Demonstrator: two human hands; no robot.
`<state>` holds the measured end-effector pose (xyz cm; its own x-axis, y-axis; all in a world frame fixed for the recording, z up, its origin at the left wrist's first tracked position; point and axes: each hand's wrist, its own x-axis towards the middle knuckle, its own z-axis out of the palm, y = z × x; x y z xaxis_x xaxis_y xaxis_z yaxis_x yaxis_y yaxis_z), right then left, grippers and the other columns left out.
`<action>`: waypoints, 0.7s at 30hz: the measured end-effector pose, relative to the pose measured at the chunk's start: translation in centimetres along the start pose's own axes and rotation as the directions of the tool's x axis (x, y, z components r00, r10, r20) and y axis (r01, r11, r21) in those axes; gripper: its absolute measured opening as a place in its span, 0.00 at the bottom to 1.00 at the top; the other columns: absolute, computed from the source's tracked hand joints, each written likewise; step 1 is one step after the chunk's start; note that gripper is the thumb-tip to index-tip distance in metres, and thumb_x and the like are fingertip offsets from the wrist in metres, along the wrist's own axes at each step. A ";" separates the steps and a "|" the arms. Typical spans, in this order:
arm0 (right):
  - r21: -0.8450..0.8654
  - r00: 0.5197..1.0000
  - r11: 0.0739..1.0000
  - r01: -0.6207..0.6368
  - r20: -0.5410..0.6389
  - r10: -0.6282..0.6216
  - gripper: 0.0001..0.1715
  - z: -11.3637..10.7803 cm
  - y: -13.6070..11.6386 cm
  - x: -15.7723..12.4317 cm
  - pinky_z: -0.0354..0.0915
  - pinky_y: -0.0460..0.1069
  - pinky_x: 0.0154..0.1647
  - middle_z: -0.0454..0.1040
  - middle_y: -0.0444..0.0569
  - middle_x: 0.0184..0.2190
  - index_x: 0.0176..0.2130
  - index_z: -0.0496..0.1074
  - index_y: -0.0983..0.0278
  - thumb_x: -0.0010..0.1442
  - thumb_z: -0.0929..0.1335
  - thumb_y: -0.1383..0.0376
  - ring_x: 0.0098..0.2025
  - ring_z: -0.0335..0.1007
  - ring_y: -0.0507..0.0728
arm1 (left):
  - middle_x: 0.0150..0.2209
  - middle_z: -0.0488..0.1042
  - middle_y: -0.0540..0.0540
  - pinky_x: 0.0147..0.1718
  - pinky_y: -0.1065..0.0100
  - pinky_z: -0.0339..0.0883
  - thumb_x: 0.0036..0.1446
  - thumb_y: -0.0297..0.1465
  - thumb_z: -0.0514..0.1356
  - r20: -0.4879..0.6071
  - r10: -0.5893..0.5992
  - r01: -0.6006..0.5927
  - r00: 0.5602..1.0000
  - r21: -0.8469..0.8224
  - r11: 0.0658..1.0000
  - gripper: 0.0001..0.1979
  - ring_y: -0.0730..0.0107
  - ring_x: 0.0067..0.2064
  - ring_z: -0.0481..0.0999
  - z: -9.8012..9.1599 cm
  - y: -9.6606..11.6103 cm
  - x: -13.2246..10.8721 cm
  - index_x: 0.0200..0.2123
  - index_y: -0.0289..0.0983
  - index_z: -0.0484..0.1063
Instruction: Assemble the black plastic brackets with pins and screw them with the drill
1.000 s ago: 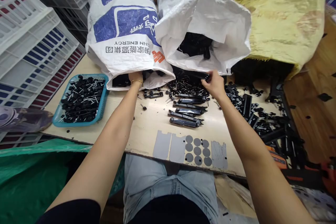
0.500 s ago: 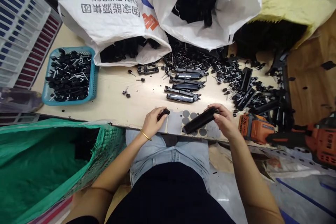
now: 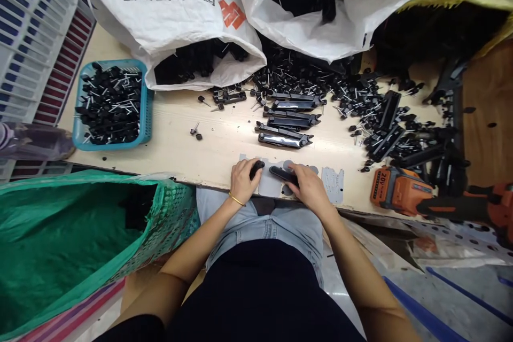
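My left hand (image 3: 244,180) is closed on a small black plastic part (image 3: 257,169) at the front edge of the workbench. Close by on the right, my right hand (image 3: 310,186) grips a long black plastic piece (image 3: 282,173), its rounded end pointing left toward the small part. A narrow gap separates the two pieces. Beneath them lie grey patches (image 3: 269,184) on the bench top. Just beyond my hands, several long black assemblies (image 3: 285,139) are lined up in a stack of rows, one behind another.
A blue basket (image 3: 149,112) full of black-headed pins stands left. White sacks (image 3: 172,16) of black parts lean at the back, with loose pins (image 3: 296,72) spilling below. An orange cordless tool (image 3: 401,191) lies at the right front. A green sack (image 3: 60,235) gapes at lower left.
My right hand has moved left and turned the long black piece, bringing its end near the small part. My left hand has shifted slightly right, and the camera view has shifted a little.
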<state>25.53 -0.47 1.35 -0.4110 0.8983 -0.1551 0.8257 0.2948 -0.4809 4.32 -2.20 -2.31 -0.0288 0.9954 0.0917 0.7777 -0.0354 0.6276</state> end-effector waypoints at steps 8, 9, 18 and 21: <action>-0.033 0.995 0.995 -0.094 -0.023 0.093 0.24 2.6 -3.3 1.2 0.68 0.53 0.34 0.68 0.58 0.47 0.56 0.61 0.67 0.59 0.62 0.68 0.42 0.69 0.62 | 0.33 0.70 0.46 0.40 0.63 0.61 0.62 0.32 0.57 -0.131 0.066 -0.066 0.989 0.006 0.998 0.13 0.66 0.38 0.71 2.5 0.5 -0.2 0.48 0.36 0.74; -0.001 0.996 0.997 -0.079 -0.041 0.079 0.25 2.9 -3.2 1.1 0.69 0.54 0.35 0.67 0.58 0.47 0.56 0.61 0.67 0.59 0.62 0.68 0.43 0.69 0.62 | 0.33 0.69 0.46 0.40 0.64 0.61 0.62 0.32 0.57 -0.138 0.064 -0.064 0.988 0.008 0.998 0.13 0.65 0.38 0.70 2.7 0.5 -0.2 0.48 0.36 0.74; 0.175 0.990 0.982 0.071 -0.134 -0.048 0.25 3.5 -1.4 1.4 0.70 0.58 0.47 0.67 0.57 0.45 0.55 0.62 0.64 0.58 0.62 0.67 0.48 0.67 0.64 | 0.31 0.66 0.46 0.38 0.65 0.64 0.65 0.33 0.52 -0.165 0.115 -0.117 0.979 0.002 0.993 0.15 0.66 0.36 0.67 3.1 0.6 0.1 0.49 0.32 0.73; 0.204 0.988 0.975 0.088 -0.143 -0.059 0.26 3.7 -1.2 1.4 0.69 0.60 0.49 0.67 0.56 0.46 0.55 0.62 0.63 0.57 0.62 0.66 0.48 0.67 0.64 | 0.32 0.67 0.45 0.39 0.64 0.65 0.66 0.33 0.50 -0.133 0.103 -0.098 0.986 0.045 0.994 0.16 0.64 0.37 0.66 3.0 0.6 0.2 0.50 0.32 0.72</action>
<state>22.58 -0.75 -1.48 -0.3999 0.9166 -0.0017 0.6900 0.2998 -0.6588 6.71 -1.70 -4.24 -0.0314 0.9656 0.2580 0.8041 -0.1289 0.5804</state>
